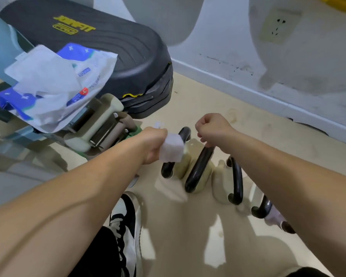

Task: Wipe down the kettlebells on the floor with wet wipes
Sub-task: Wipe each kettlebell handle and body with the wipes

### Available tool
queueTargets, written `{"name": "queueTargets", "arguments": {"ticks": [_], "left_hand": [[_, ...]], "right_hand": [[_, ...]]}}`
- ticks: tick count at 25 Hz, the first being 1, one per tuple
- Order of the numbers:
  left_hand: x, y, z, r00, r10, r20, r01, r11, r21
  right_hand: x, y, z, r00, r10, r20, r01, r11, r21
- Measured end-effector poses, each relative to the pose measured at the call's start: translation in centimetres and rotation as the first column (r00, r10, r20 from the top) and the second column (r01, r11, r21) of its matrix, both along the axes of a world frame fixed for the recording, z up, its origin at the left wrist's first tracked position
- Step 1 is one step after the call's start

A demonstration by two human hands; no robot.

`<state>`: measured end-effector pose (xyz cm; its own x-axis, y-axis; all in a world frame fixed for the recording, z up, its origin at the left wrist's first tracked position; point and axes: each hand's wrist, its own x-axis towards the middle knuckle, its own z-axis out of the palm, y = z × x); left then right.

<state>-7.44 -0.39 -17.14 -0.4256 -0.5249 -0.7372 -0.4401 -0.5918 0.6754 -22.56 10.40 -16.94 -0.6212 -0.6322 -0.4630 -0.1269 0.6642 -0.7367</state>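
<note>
Head | left hand (pixel 155 145) grips folded wipe (pixel 172 150) | right hand (pixel 212 126) grips glossy kettlebell handle (pixel 198 169)

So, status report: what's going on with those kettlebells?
Left hand holds wipe at leftmost kettlebell's handle. Right hand grips next kettlebell's handle. Nothing blocking.

Beige floor (pixel 188 246) met a scuffed white wall (pixel 218 43) with a socket (pixel 277 27); black step platform (pixel 100 48) sat left.
</note>
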Motion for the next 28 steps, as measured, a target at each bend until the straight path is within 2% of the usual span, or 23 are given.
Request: {"name": "queueTargets", "arguments": {"ticks": [2,4,5,7,8,10,12,13,15,16,19,20,22,25,26,28], "left_hand": [[0.3,-1.4,-1.8,0.990,0.048,0.133,-0.023,0.982,-0.185],[-0.6,-1.8,-1.7,0.955,0.058,0.291,0.051,0.934,-0.353],[-1.5,-1.7,-0.7,0.935,0.121,0.333,0.042,0.895,-0.444],[-3.1,-2.1,0.0,0.894,0.062,0.444,0.236,0.777,-0.583],[-3.5,-2.3,-0.9,0.923,0.020,0.383,0.257,0.711,-0.655],[-2.9,-0.7,-3.1,0.917,-0.232,0.323,0.398,0.516,-0.759],[-1.4,2.4,-6.1,0.816,-0.472,0.333,0.543,0.432,-0.720],[-0.7,4.2,-7.2,0.789,-0.491,0.368,0.586,0.425,-0.689],[0.5,6.3,-8.8,0.783,-0.362,0.506,0.622,0.431,-0.654],[0.9,7.0,-9.0,0.763,-0.297,0.575,0.646,0.400,-0.651],[1.9,8.2,-8.5,0.715,-0.280,0.640,0.699,0.275,-0.660],[1.6,7.7,-8.3,0.704,-0.304,0.642,0.709,0.264,-0.654],[-0.7,6.0,-7.9,0.669,-0.341,0.660,0.743,0.284,-0.606],[-5.0,2.9,-7.7,0.688,-0.383,0.617,0.723,0.431,-0.539],[-5.2,2.8,-7.9,0.701,-0.368,0.612,0.711,0.434,-0.553],[-3.3,4.3,-8.1,0.690,-0.318,0.650,0.724,0.315,-0.614]], "right_hand": [[-0.3,-1.6,-1.0,0.951,0.254,-0.175,-0.237,0.965,0.114],[-0.4,-2.7,-2.1,0.897,0.385,-0.215,-0.349,0.918,0.186],[-0.5,-3.0,-2.7,0.894,0.400,-0.200,-0.368,0.912,0.181],[-1.1,-3.2,-3.7,0.909,0.382,-0.168,-0.361,0.922,0.141],[-1.5,-3.3,-4.3,0.915,0.372,-0.156,-0.357,0.927,0.118],[-2.1,-3.1,-5.1,0.925,0.350,-0.148,-0.341,0.936,0.085],[-2.3,-2.9,-5.8,0.922,0.351,-0.163,-0.340,0.936,0.087],[-2.3,-2.9,-6.0,0.918,0.362,-0.163,-0.350,0.931,0.100],[-2.3,-3.0,-6.0,0.927,0.351,-0.132,-0.339,0.935,0.108],[-2.3,-3.1,-5.8,0.937,0.330,-0.117,-0.319,0.942,0.102],[-2.8,-2.9,-5.7,0.947,0.314,-0.067,-0.307,0.946,0.101],[-3.0,-2.8,-5.6,0.949,0.313,-0.036,-0.308,0.946,0.107],[-3.3,-2.8,-5.7,0.948,0.317,0.025,-0.318,0.940,0.121],[-3.4,-3.0,-5.7,0.935,0.340,0.099,-0.350,0.930,0.115],[-3.4,-3.0,-5.6,0.935,0.337,0.112,-0.349,0.931,0.108],[-3.4,-2.9,-5.5,0.943,0.315,0.107,-0.324,0.942,0.088]]}}
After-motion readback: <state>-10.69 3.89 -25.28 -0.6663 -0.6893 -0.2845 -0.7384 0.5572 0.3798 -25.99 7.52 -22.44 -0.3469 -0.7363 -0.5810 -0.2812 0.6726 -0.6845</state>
